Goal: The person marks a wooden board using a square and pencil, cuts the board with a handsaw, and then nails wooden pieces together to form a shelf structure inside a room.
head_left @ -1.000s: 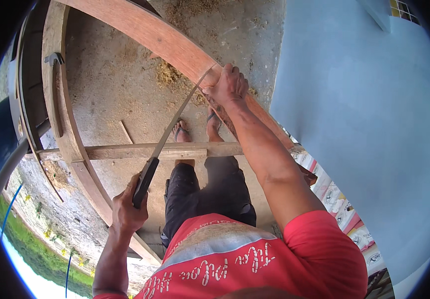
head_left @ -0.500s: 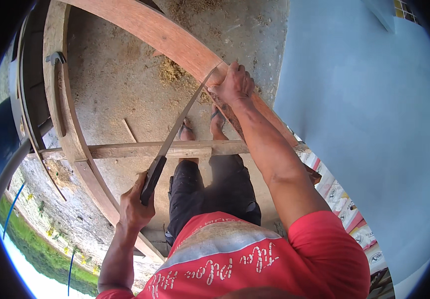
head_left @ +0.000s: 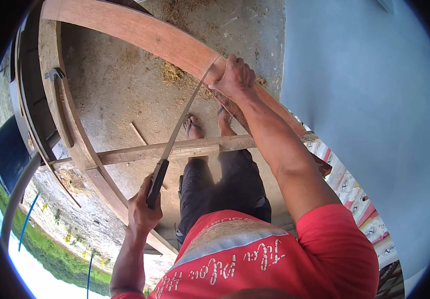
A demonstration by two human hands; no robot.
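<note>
My left hand [head_left: 145, 209] is closed around the black handle [head_left: 157, 182] of a handsaw. Its long steel blade [head_left: 180, 129] runs up and away, with the tip end on a reddish wooden plank [head_left: 140, 35] beside my fingers. My right hand [head_left: 232, 77] grips that plank near its right part, just right of the blade, with thumb and fingers over the top and edge. The plank slants from upper left down to the right; below it crosses a horizontal timber rail [head_left: 155, 152] in front of my legs.
A timber beam [head_left: 83, 134] on the left carries a dark claw hammer [head_left: 54, 74]. Thin strips and a grey pipe [head_left: 20, 189] lie beyond, toward greenery. Sawdust and a stick [head_left: 138, 133] lie on the concrete floor [head_left: 105, 99]. A pale blue wall [head_left: 359, 124] and stacked sacks [head_left: 364, 209] are at right.
The whole view has shifted slightly, with my body and hands appearing a little further right. The saw stays at the same place on the plank, and both grips look unchanged.
</note>
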